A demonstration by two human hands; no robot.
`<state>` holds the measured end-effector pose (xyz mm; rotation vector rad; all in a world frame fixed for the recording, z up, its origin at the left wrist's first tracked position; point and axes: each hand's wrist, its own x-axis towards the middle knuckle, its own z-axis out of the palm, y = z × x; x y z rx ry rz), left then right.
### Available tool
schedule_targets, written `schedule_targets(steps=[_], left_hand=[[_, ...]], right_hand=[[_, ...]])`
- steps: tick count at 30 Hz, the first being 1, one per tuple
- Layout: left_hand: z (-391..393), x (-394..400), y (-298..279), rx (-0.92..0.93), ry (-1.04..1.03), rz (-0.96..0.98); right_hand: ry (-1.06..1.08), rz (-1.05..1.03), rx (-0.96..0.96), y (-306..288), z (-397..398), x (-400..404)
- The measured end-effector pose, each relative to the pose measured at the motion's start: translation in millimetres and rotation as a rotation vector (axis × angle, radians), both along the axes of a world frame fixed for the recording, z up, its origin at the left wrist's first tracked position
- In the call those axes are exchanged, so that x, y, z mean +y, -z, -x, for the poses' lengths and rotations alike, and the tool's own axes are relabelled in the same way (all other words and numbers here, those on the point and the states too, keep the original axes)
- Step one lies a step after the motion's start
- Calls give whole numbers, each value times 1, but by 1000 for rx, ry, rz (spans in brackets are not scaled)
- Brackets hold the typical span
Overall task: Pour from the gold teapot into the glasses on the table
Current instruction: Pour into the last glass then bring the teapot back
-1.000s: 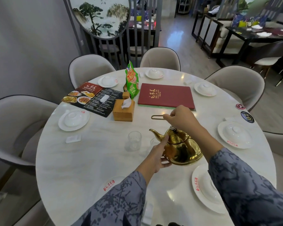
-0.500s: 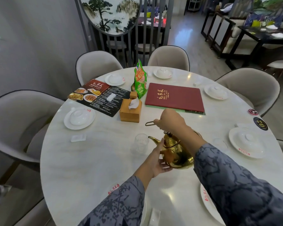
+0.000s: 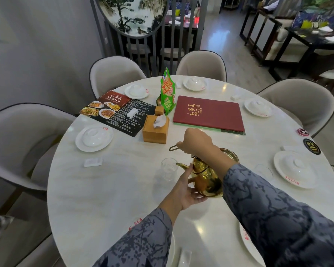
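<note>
The gold teapot [image 3: 206, 180] is tilted to the left above the round marble table [image 3: 108, 189], its spout tip right at the rim of a clear glass [image 3: 168, 169]. My right hand [image 3: 198, 141] grips the teapot's handle from above. My left hand [image 3: 185, 191] cups the pot's belly from below and the left, fingers spread against the metal. A second clear glass [image 3: 263, 171] stands to the right of the pot, partly hidden by my right sleeve. No stream of liquid is visible.
A wooden tissue box [image 3: 155, 130], a green snack bag [image 3: 167, 93], a red menu book [image 3: 208, 113] and a black picture menu [image 3: 116, 110] lie beyond the pot. White covered dishes [image 3: 94, 138] ring the table. Grey chairs [image 3: 17, 143] surround it.
The teapot has been lifted and tipped further left, bringing its spout to the glass rim. Both hands stay on the pot; the camera has moved closer over the table.
</note>
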<state>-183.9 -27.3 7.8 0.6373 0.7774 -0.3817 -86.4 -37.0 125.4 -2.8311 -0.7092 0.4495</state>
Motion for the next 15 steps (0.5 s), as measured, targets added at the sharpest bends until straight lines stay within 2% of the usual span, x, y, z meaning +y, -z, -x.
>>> schedule_targets(steps=[15], left_hand=[[-1, -3, -4, 4, -15, 29]], right_hand=[[-28, 22, -6, 1, 1, 2]])
